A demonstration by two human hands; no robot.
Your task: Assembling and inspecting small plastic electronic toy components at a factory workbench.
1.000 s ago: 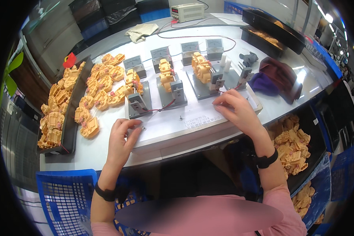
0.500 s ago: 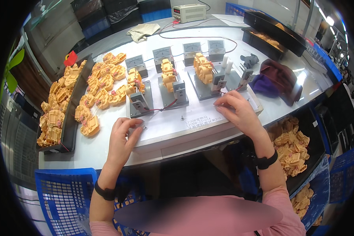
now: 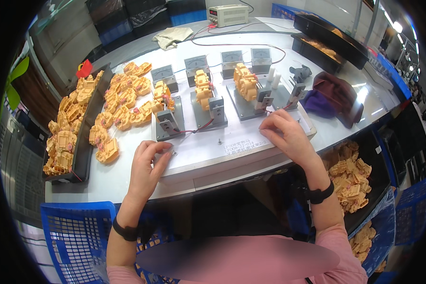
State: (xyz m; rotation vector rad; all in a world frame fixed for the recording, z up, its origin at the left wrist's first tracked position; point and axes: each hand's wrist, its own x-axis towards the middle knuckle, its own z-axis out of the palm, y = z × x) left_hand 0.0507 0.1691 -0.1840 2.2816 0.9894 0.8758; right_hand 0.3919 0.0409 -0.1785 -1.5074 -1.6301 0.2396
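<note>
My left hand (image 3: 148, 165) rests at the front left corner of a white test board (image 3: 199, 154), thumb and fingers loosely bent and apart, beside a small screw (image 3: 175, 153). On the board's right part lies my right hand (image 3: 288, 137), fingers bent, holding nothing that I can see. Between and beyond the hands, three yellow plastic gearbox assemblies (image 3: 162, 97), (image 3: 203, 90), (image 3: 245, 83) sit in grey metal fixtures (image 3: 206, 118). A fourth fixture (image 3: 296, 92) at the right carries no yellow part. Analog meters (image 3: 196, 64) stand behind them.
Loose yellow assemblies (image 3: 125, 102) cover the table's left; more fill a black tray (image 3: 92, 123). At back are a power supply (image 3: 228, 15) and a cloth (image 3: 173, 38). Dark cloths (image 3: 338, 97) and black trays (image 3: 331, 35) lie right. A blue basket (image 3: 80, 236) stands below left.
Both hands stay almost where they were; the right fingers have shifted very slightly. The yellow assemblies remain in their fixtures.
</note>
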